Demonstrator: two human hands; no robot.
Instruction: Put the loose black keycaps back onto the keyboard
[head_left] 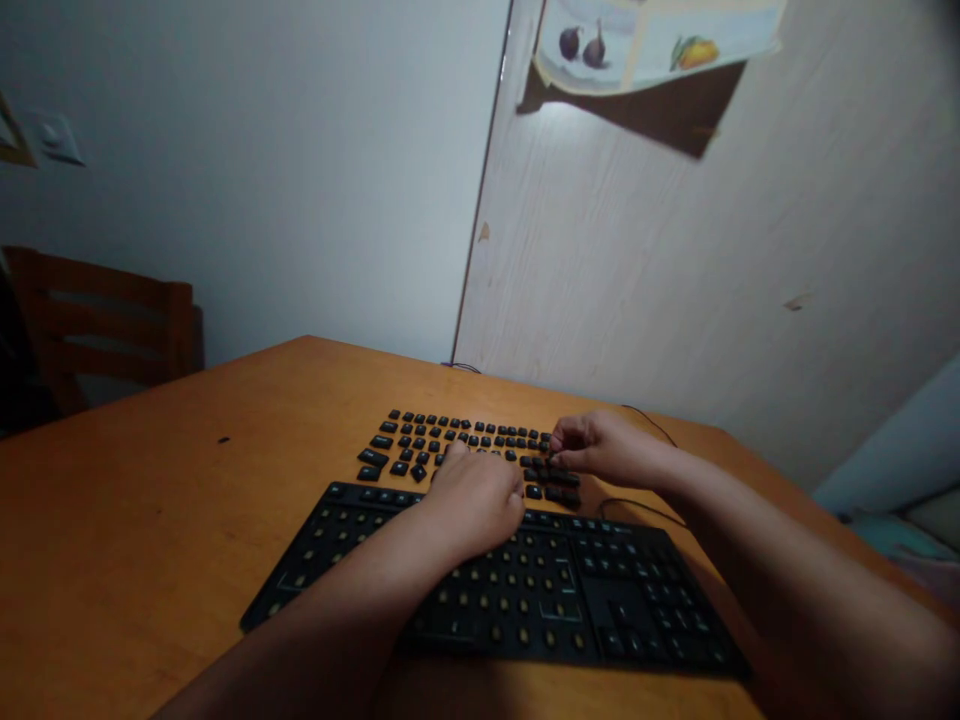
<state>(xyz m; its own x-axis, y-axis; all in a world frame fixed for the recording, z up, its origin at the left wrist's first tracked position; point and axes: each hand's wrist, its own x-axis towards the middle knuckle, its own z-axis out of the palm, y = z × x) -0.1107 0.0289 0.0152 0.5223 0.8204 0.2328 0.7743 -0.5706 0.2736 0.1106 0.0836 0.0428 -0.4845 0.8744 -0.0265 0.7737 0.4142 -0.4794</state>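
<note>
A black keyboard (615, 590) lies across the table in front of me. Its main letter area has lost its keycaps, showing rows of small pale stems, while the keys at its right end are in place. Behind it, loose black keycaps (400, 468) are laid out in rows on the wood. My left hand (480, 500) is over the keyboard's back edge and the nearest keycaps, its fingers curled and mostly hidden beneath it. At the right end of the rows, my right hand (581, 443) pinches thumb and forefinger together at a dark keycap.
The orange-brown wooden table (150, 520) meets a wall at the back. A small dark piece (223, 440) lies on its left side. A cable (645, 510) runs behind the keyboard to the right. One wooden chair (112, 320) stands at the far left.
</note>
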